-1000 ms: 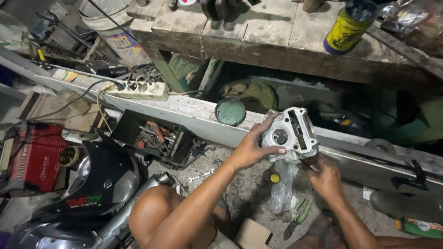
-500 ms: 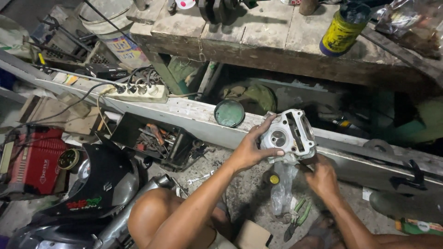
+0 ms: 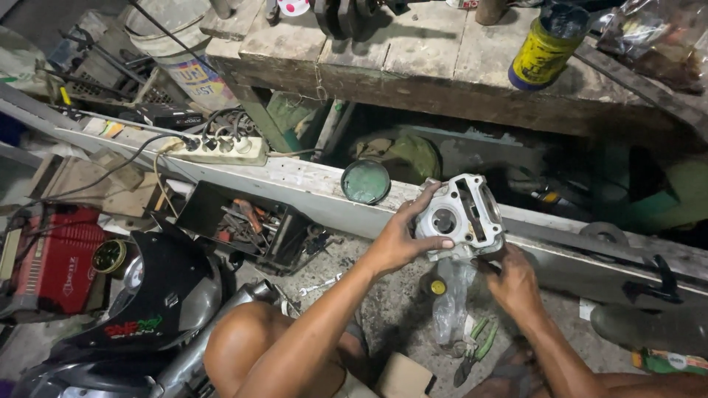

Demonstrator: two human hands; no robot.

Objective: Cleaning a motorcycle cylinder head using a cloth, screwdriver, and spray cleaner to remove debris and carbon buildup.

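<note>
A silver metal engine cylinder head [image 3: 466, 210] is held up above a dirty concrete floor. My left hand [image 3: 398, 237] grips its left side, fingers wrapped over the top and front. My right hand [image 3: 512, 278] is under its lower right edge, fingers closed against the part. A clear plastic bag [image 3: 451, 306] hangs or lies just below the part. Green-handled pliers [image 3: 472, 350] lie on the floor under my right wrist.
A black tray of tools [image 3: 240, 221] sits left of my left arm. A white power strip [image 3: 221, 149] and a round green lid [image 3: 366, 182] rest on a long pale beam. A wooden workbench [image 3: 413, 51] holds a yellow can [image 3: 544, 50]. A black motorcycle fairing [image 3: 155, 302] lies lower left.
The cylinder head and both hands have stayed almost in place; the view has shifted slightly. No grip has changed.
</note>
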